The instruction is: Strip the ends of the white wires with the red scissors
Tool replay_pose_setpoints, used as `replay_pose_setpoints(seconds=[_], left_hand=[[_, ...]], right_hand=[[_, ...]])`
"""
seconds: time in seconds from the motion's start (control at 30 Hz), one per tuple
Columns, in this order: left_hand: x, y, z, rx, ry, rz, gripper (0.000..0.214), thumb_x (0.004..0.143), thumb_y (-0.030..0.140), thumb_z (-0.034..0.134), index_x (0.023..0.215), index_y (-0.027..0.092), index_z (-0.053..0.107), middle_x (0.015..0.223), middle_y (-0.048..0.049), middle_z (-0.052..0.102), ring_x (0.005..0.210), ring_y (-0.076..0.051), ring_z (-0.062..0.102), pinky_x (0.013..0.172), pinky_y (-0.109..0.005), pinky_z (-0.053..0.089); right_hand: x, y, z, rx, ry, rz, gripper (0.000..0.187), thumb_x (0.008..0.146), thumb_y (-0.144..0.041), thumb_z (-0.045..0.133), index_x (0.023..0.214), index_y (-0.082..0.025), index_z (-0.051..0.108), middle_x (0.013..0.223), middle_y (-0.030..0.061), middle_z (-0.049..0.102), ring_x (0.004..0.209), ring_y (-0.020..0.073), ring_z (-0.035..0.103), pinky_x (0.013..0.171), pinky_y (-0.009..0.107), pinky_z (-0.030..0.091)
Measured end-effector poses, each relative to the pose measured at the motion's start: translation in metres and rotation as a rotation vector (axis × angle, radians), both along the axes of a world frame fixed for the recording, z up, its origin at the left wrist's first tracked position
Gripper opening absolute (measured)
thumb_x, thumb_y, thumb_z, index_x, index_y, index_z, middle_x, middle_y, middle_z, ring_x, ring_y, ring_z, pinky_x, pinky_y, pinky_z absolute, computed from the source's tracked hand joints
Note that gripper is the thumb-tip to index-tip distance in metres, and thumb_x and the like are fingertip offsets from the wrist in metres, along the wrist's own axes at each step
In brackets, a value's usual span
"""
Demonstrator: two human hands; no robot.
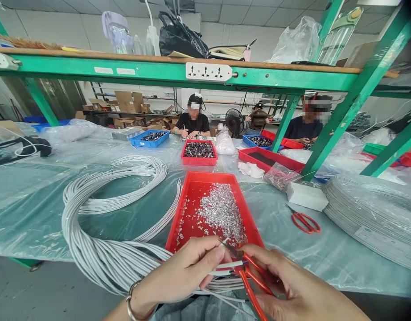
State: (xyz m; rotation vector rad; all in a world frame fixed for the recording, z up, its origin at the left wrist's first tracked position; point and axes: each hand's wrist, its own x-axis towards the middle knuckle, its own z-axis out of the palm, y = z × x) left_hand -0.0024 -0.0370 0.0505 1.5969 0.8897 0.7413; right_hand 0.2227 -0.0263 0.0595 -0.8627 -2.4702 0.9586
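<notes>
Workbench [41, 209], left hand [185, 267] pinches cable [226, 266] pointing right, into scissors [250, 269]

Both hands meet low in the middle of the view, close to the body. The left hand [185, 267] comes in from the lower left on a bare forearm, with the wrist slightly bent and the back of the hand up. Its fingers [210, 253] reach to the right, thumb and forefinger pinched on the end of a wire [224, 266]. The right hand [292, 285] comes in from the lower right, thumb side up, its fingers [260, 256] bent and closed about the handles of scissors [246, 285]. The fingertips of the two hands lie just beside each other, apart by a narrow gap. Both forearms run off the bottom edge.
</notes>
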Motion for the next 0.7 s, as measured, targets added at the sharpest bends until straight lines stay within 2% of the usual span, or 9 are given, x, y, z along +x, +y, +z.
replay_pose_setpoints(seconds=[0.1, 0.2, 0.27, 0.37, 0.43, 0.6, 0.7], left_hand=[[0.0, -0.001, 0.001, 0.011, 0.021, -0.004, 0.037, 0.089, 0.043, 0.034, 0.084, 0.014, 0.056, 0.047, 0.008, 0.035, 0.041, -0.005, 0.031, 0.041, -0.016, 0.024], [-0.001, -0.001, 0.0, 0.02, 0.035, 0.002, 0.038, 0.089, 0.044, 0.034, 0.085, 0.014, 0.057, 0.047, 0.0079, 0.034, 0.041, -0.006, 0.031, 0.039, -0.016, 0.023], [-0.001, -0.002, 0.0, 0.016, 0.043, 0.008, 0.038, 0.089, 0.044, 0.034, 0.087, 0.015, 0.057, 0.046, 0.0083, 0.032, 0.04, -0.006, 0.03, 0.039, -0.016, 0.023], [-0.001, -0.002, 0.0, 0.012, 0.043, 0.01, 0.037, 0.089, 0.045, 0.033, 0.089, 0.016, 0.056, 0.049, 0.0074, 0.034, 0.042, -0.006, 0.031, 0.04, -0.016, 0.023], [0.0, -0.002, 0.0, 0.015, 0.042, 0.007, 0.037, 0.089, 0.045, 0.032, 0.09, 0.017, 0.056, 0.054, 0.006, 0.037, 0.044, -0.006, 0.032, 0.041, -0.017, 0.025], [0.001, -0.003, -0.001, 0.036, 0.036, 0.007, 0.036, 0.089, 0.043, 0.035, 0.086, 0.016, 0.058, 0.057, 0.0048, 0.04, 0.044, -0.005, 0.033, 0.04, -0.016, 0.025], [0.004, 0.0, -0.006, 0.01, -0.053, 0.073, 0.029, 0.086, 0.042, 0.044, 0.081, 0.016, 0.055, 0.055, 0.0066, 0.039, 0.038, -0.003, 0.035, 0.035, -0.013, 0.024]], right_hand=[[0.003, -0.002, -0.003, 0.032, -0.039, -0.04, 0.043, 0.081, -0.037, 0.052, 0.119, -0.019, 0.045, 0.078, 0.0072, 0.058, 0.069, 0.0207, 0.055, 0.061, 0.032, 0.05], [0.003, -0.003, -0.003, 0.021, -0.008, -0.036, 0.04, 0.079, -0.033, 0.054, 0.116, -0.018, 0.05, 0.082, 0.0084, 0.061, 0.072, 0.0215, 0.058, 0.061, 0.03, 0.051], [0.003, -0.004, -0.003, 0.003, 0.015, -0.045, 0.042, 0.078, -0.028, 0.055, 0.118, -0.019, 0.049, 0.092, 0.0101, 0.062, 0.079, 0.0227, 0.06, 0.066, 0.031, 0.052], [0.004, -0.005, -0.004, -0.041, 0.016, -0.073, 0.056, 0.073, -0.021, 0.058, 0.127, -0.018, 0.041, 0.11, 0.0129, 0.057, 0.095, 0.0253, 0.058, 0.079, 0.034, 0.05], [0.004, -0.005, -0.003, -0.057, -0.011, -0.087, 0.062, 0.071, -0.019, 0.06, 0.129, -0.016, 0.037, 0.115, 0.0144, 0.055, 0.099, 0.0261, 0.057, 0.081, 0.034, 0.05], [0.002, -0.006, 0.007, -0.001, -0.086, -0.054, 0.044, 0.077, -0.023, 0.054, 0.12, -0.017, 0.048, 0.1, 0.0116, 0.062, 0.085, 0.0237, 0.061, 0.07, 0.033, 0.053], [0.003, -0.006, 0.011, 0.048, -0.08, -0.049, 0.043, 0.082, -0.021, 0.048, 0.125, -0.018, 0.044, 0.102, 0.0112, 0.063, 0.087, 0.0228, 0.061, 0.072, 0.032, 0.052]])
